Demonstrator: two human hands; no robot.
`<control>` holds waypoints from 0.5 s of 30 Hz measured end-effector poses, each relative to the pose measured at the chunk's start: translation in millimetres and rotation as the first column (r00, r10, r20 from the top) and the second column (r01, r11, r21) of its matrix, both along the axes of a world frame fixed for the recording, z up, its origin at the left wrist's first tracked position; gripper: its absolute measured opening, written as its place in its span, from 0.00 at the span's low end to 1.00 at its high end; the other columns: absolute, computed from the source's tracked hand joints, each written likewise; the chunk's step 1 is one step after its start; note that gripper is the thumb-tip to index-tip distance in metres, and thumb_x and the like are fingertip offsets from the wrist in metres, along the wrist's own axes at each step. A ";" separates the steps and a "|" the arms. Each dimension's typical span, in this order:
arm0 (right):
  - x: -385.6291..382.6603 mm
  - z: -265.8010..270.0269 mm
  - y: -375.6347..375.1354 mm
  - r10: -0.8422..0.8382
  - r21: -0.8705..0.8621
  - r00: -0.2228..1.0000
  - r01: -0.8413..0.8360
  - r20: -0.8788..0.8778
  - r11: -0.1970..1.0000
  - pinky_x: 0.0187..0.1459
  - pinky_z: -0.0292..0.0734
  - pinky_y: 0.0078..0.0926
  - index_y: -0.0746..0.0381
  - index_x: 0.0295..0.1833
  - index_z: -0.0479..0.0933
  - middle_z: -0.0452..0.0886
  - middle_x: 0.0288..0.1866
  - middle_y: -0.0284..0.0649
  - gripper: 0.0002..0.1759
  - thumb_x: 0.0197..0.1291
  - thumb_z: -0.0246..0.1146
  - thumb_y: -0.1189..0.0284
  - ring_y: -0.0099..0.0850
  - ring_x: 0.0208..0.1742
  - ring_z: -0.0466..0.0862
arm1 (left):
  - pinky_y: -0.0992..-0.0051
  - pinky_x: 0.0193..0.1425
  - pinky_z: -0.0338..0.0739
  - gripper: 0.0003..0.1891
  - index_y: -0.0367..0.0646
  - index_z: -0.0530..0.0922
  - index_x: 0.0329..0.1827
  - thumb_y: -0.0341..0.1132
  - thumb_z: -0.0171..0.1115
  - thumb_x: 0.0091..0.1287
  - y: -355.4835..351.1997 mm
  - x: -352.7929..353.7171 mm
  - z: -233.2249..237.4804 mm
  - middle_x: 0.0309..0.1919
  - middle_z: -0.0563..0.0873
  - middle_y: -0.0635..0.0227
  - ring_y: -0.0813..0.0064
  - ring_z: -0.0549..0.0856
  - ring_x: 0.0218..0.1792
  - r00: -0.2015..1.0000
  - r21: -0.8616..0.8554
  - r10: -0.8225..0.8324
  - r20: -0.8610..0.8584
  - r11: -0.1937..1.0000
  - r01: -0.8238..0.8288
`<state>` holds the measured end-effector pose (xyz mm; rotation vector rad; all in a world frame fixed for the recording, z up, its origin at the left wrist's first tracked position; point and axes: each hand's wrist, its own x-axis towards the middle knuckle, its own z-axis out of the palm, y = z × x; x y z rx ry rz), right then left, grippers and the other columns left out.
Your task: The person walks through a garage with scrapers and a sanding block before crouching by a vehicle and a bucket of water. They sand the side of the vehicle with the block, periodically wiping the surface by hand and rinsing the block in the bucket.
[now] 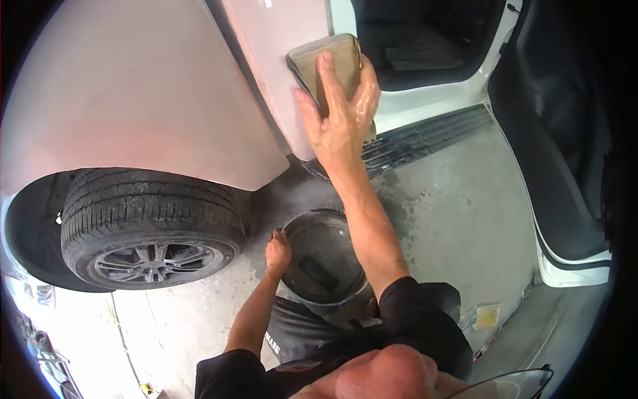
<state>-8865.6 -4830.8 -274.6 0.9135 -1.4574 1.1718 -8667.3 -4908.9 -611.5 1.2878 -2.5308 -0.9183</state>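
Observation:
My right hand [342,123] is wrapped around a wide, tan sanding block [342,56], its fingers spread over the back and sides. The block is against the edge of a pinkish-primed car panel [266,46], beside the open doorway. Its working face is hidden. Lower down, my left hand [278,251] is closed on the rim of a round black bucket [323,301]. Inside the bucket is dark liquid with a dark oblong object [319,274] in it, too dim to make out.
At left, a tyre [153,206] with a silver alloy wheel sits under the primed fender [146,93]. An open car door [558,133] stands at right. A ribbed black sill step [425,143] runs below the doorway. A yellowish square [487,317] lies on the wet-spotted concrete floor [458,219].

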 end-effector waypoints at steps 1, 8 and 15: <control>1.6 -9.5 0.1 -0.006 0.038 0.999 0.005 0.031 0.999 0.57 0.70 0.52 0.49 0.74 0.72 0.64 0.69 0.67 0.37 0.57 0.73 0.62 0.59 0.60 0.72 | 0.45 0.55 0.77 0.21 0.36 0.74 0.55 0.47 0.42 0.80 -0.7 -0.6 -0.1 0.48 0.84 0.36 0.33 0.83 0.50 1.000 0.006 0.006 -0.005 1.000 -0.006; 9.5 -38.2 13.7 0.001 0.108 0.998 -0.008 0.059 0.994 0.59 0.69 0.53 0.49 0.74 0.72 0.66 0.68 0.66 0.38 0.56 0.74 0.63 0.60 0.61 0.72 | 0.45 0.55 0.75 0.20 0.38 0.76 0.53 0.47 0.43 0.80 2.4 0.8 -2.5 0.45 0.85 0.38 0.34 0.83 0.50 0.997 -0.040 0.021 -0.075 0.999 -0.025; 10.8 -68.1 18.2 -0.025 0.133 0.996 0.014 0.082 0.991 0.59 0.69 0.54 0.49 0.74 0.71 0.66 0.68 0.65 0.37 0.58 0.73 0.61 0.60 0.61 0.72 | 0.44 0.57 0.76 0.21 0.38 0.74 0.55 0.47 0.41 0.80 1.1 2.0 10.9 0.49 0.84 0.38 0.34 0.83 0.51 0.999 0.019 -0.008 0.047 1.000 0.007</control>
